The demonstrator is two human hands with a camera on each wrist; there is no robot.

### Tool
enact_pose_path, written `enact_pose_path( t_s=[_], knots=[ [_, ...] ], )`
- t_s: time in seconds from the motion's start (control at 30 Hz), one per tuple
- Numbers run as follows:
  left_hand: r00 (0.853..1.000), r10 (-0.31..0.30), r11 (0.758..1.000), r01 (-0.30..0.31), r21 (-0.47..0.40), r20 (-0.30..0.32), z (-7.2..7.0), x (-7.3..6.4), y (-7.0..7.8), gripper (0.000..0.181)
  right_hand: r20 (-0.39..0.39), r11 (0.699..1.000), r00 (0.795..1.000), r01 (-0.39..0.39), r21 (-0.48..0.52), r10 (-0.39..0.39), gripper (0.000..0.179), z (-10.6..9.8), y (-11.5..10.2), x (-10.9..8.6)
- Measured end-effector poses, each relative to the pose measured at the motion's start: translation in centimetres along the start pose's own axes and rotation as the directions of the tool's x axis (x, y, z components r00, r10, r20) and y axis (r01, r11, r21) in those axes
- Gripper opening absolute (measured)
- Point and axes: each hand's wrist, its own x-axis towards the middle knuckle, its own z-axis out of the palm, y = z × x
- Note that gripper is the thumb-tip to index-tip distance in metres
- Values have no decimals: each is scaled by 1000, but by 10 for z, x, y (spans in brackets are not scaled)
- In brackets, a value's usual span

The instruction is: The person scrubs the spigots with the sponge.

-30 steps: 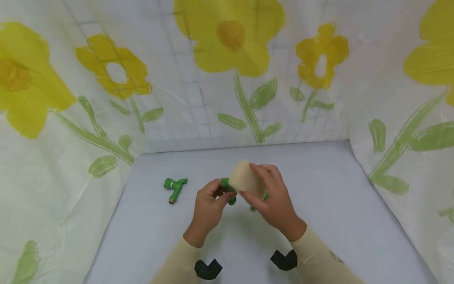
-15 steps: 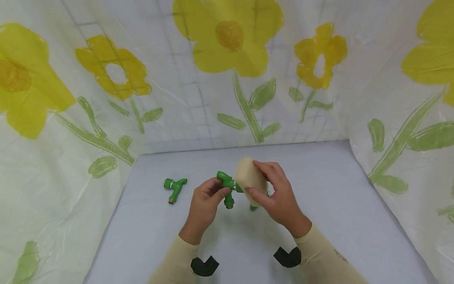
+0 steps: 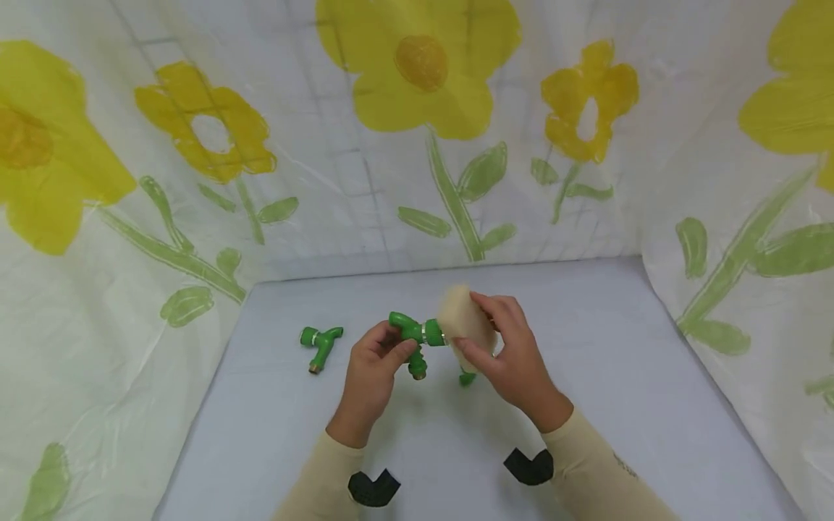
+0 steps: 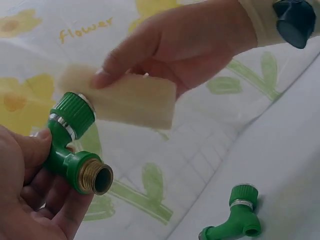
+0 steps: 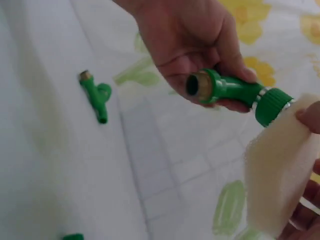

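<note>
Between fingers and thumb my left hand [image 3: 370, 380] holds a green tap [image 3: 434, 333] with a ribbed knob, silver band and brass threaded end. A cream sponge [image 3: 461, 327] is in my right hand [image 3: 524, 376], thumb on one side and fingers on the other. Its face meets the knob end of the tap, also seen in the right wrist view, where the sponge [image 5: 277, 165] covers the knob's tip. On the table, a second green tap [image 3: 321, 346] lies to the left. A third green piece [image 3: 467, 378] shows below the sponge, mostly hidden by it.
The pale table [image 3: 586, 325] is bordered at the back and sides by a white sheet [image 3: 365, 217] painted with yellow flowers. Black curved pieces [image 3: 374, 488] are by both sleeves. One green tap [image 4: 242, 215] lies on the table in the left wrist view.
The left hand has shifted slightly left with the tap, baring more of its body and spout. The sponge has moved slightly right and tilted, still held at the knob.
</note>
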Motion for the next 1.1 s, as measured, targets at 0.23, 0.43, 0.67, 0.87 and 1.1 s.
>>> enact_pose_path(
  t_s=[0.23, 0.43, 0.67, 0.87, 1.1],
  knots=[
    [997, -54, 998, 54, 9, -53, 0, 3, -6, 18, 81, 994, 991, 104, 17, -106, 71, 9, -4, 1],
    [999, -23, 999, 23, -23, -22, -4, 1, -3, 18, 41, 998, 998, -54, 6, 54, 67, 3, 5, 3],
    [995, -95, 995, 94, -22, -25, -3, 0, -6, 19, 88, 996, 995, 47, 70, -53, 68, 5, -2, -1],
    [997, -81, 997, 81, 6, -11, -4, -4, -6, 20, 32, 999, 999, -11, 31, 9, 66, 6, 1, 6],
    [992, -99, 995, 98, -21, -81, -12, -2, -9, 21, 90, 998, 994, 51, 39, -55, 68, 18, -7, -3]
  ],
)
